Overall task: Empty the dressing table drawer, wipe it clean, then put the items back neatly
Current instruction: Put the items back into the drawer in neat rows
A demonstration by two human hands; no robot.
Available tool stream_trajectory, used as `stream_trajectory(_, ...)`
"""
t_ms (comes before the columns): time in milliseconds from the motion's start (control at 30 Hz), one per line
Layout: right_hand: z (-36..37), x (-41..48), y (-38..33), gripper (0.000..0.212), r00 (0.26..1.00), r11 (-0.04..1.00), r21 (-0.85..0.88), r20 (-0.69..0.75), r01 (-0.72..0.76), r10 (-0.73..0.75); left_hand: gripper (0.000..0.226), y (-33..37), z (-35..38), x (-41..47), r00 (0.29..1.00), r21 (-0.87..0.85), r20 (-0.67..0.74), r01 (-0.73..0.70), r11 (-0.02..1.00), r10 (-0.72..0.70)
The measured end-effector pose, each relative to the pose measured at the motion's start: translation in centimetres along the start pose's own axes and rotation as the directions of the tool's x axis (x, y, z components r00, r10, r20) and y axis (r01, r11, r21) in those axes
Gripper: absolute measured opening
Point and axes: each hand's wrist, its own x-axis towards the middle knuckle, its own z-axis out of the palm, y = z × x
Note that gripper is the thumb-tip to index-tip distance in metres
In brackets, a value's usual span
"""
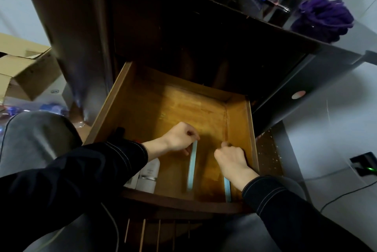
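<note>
Two pale blue strips lie in the open drawer [240, 129], long axes running front to back. The left hand [179, 137] pinches the far end of the left strip [192, 168]; the right hand [231, 160], fingers curled closed, covers the right strip [227, 189] by the right wall. White bottles [148, 178] sit front-left
</note>
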Motion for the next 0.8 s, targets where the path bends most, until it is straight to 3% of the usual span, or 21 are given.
stream_trajectory(167,-0.1,0.1,0.7,0.029,0.998,0.996,0.073,-0.030,0.051,-0.049,0.022,0.0,0.0,-0.1,1.000,-0.009,0.001,0.018,1.000,-0.018)
stream_trajectory(267,-0.4,0.3,2.2,0.033,0.972,0.929,0.346,-0.230,0.132,-0.052,0.019,0.2,0.1,0.0,1.000,-0.045,0.003,0.030,0.999,-0.030)
stream_trajectory(300,-0.7,0.2,2.7,0.034,0.969,0.845,0.512,-0.245,0.156,-0.030,0.017,0.3,0.2,-0.1,0.999,-0.077,0.007,0.041,0.996,-0.041)
stream_trajectory(367,-1.2,0.0,3.2,0.032,0.983,0.523,0.834,-0.179,0.176,-0.046,0.014,0.5,0.4,-0.2,0.996,-0.172,0.025,0.084,0.982,-0.081)
stream_trajectory(400,-1.5,0.0,3.3,0.034,0.985,0.349,0.921,-0.149,0.170,-0.086,0.015,0.6,0.4,-0.3,0.994,-0.223,0.035,0.108,0.969,-0.103)
stream_trajectory(433,-1.7,-0.1,3.2,0.038,0.983,0.239,0.957,-0.137,0.162,-0.118,0.016,0.7,0.4,-0.4,0.991,-0.272,0.047,0.131,0.953,-0.122)
stream_trajectory(467,-1.7,-0.2,3.1,0.041,0.981,0.192,0.968,-0.139,0.163,-0.136,0.017,0.8,0.3,-0.5,0.988,-0.316,0.057,0.151,0.937,-0.141)
stream_trajectory(800,-0.6,0.4,0.3,0.055,0.983,0.336,0.925,-0.179,0.180,-0.033,0.017,0.9,0.3,-0.7,0.983,-0.394,0.095,0.183,0.900,-0.159)
